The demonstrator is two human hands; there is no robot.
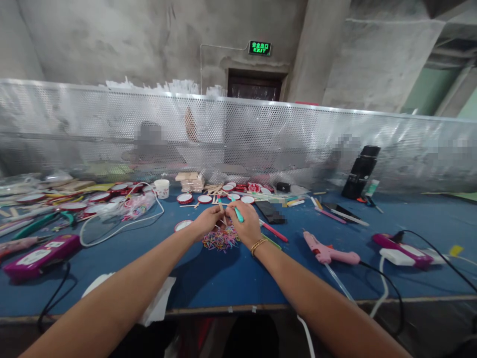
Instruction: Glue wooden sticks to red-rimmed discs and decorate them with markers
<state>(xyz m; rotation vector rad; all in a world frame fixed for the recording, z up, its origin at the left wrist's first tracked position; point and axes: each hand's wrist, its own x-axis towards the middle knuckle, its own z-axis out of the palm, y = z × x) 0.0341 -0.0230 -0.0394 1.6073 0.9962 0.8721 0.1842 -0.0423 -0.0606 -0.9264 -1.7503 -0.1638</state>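
My left hand (208, 220) is closed, its fingertips pinching a thin pale wooden stick (220, 203) that points up and away from me. Close beside it, my right hand (247, 223) is wrapped round a teal pen-like tool (237, 214); what kind of tool it is stays unclear. Both hands are over a loose pile of thin multicoloured strands (219, 240) on the blue table (208, 288). Just left of the pile lies a round white disc with a red rim (183, 225). The fingers partly hide the lower stick and some of the strands.
A pink glue gun (328, 251) and purple power strip (406, 251) lie right; another purple strip (42, 256) lies left. Behind my hands are red-rimmed discs (204, 199), stacked wooden pieces (191, 182) and a paper cup (161, 188). A perforated metal screen (253, 144) borders the table.
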